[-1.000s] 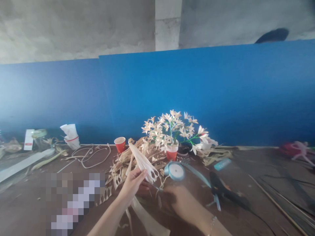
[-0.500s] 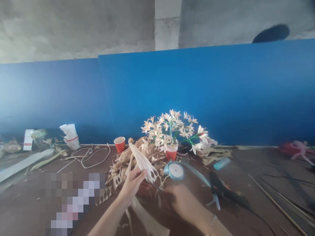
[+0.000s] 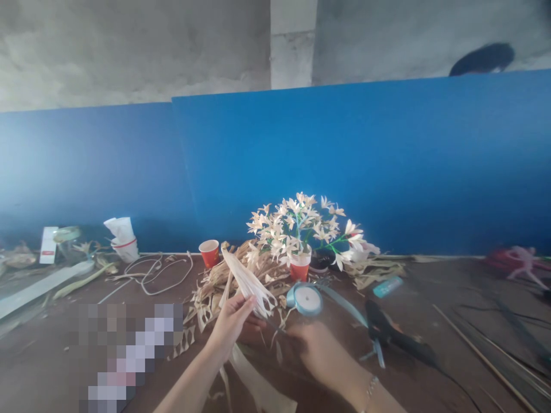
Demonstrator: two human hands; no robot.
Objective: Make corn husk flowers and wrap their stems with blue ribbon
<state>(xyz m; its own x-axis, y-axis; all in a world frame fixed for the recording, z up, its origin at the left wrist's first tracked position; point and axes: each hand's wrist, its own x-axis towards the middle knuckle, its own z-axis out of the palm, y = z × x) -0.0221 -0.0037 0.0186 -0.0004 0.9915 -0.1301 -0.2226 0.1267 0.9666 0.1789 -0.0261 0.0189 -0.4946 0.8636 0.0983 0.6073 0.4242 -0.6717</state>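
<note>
A pale dried corn husk [image 3: 247, 275], fanned and split at its lower end, is pinched between the thumb and fingers of my left hand [image 3: 235, 318]. My right hand [image 3: 316, 347], wearing a bracelet and smeared by motion, is closed just to the right. From it a thin dark blade [image 3: 275, 328], apparently of scissors, points toward the husk's lower edge; the handles are hidden in the fist. Below the hands lies another broad husk piece [image 3: 258, 378]. Cut husk strips with petal-shaped gaps [image 3: 183, 341] lie to the left.
Behind my hands are a husk pile [image 3: 215, 284], a red paper cup [image 3: 209, 253] and a cup of white husk flowers [image 3: 300, 269]. A light blue ribbon roll [image 3: 307, 298] lies near my right hand. A black glue gun [image 3: 396, 335] with its cord lies farther right. The blue partition [image 3: 301, 149] stands behind.
Both hands stay almost in place. The upper tip of the husk has shifted slightly left. The dark shape above the partition has moved a little to the right.
</note>
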